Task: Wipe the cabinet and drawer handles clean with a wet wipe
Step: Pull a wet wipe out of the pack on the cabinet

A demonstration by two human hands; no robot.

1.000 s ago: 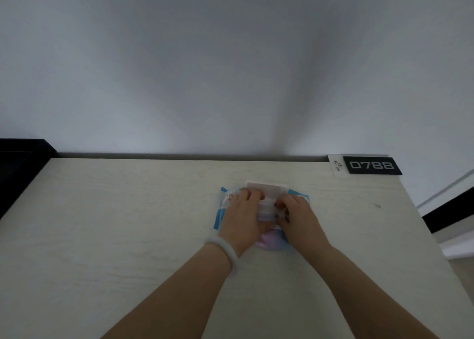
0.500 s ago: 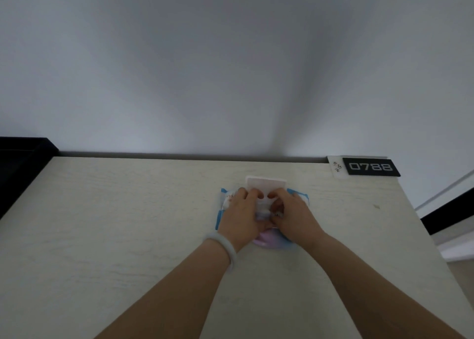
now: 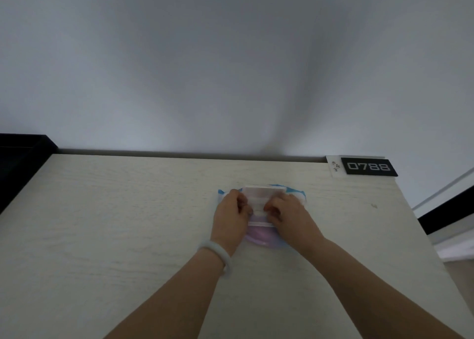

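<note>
Pale wood-grain top [image 3: 107, 236] fills the near field, and both forearms reach across it to a pack [image 3: 259, 238] of wet wipes lying flat near the middle, a little toward the right. A light bangle [image 3: 218, 255] sits on the left wrist.

The left hand [image 3: 230, 218] rests on the pack's left side with fingers curled in at the opening; the right hand [image 3: 287, 215] mirrors it on the right side, fingertips bent toward the same spot. Between them a white wipe [image 3: 257, 204] shows, partly drawn up under the raised flap [image 3: 264, 189]. Both hands seem to pinch at the wipe or the flap edge, but just which finger holds which layer is too small to tell.

The wipe should be light, limp and damp, so it will likely cling to the next sheet and may tear or drag a second one out. Best taken by a corner or the folded edge, pulled slowly upward, while the other hand presses the soft pack down so it does not lift off the top. The pack itself is a slick foil pouch and may slide.

Farther back, at the right rear corner, lies a black plate [image 3: 369, 166] reading 0788 with a white tag [image 3: 334, 168] beside it. Beyond stands a plain grey wall [image 3: 230, 69]. No handles are in view.
</note>
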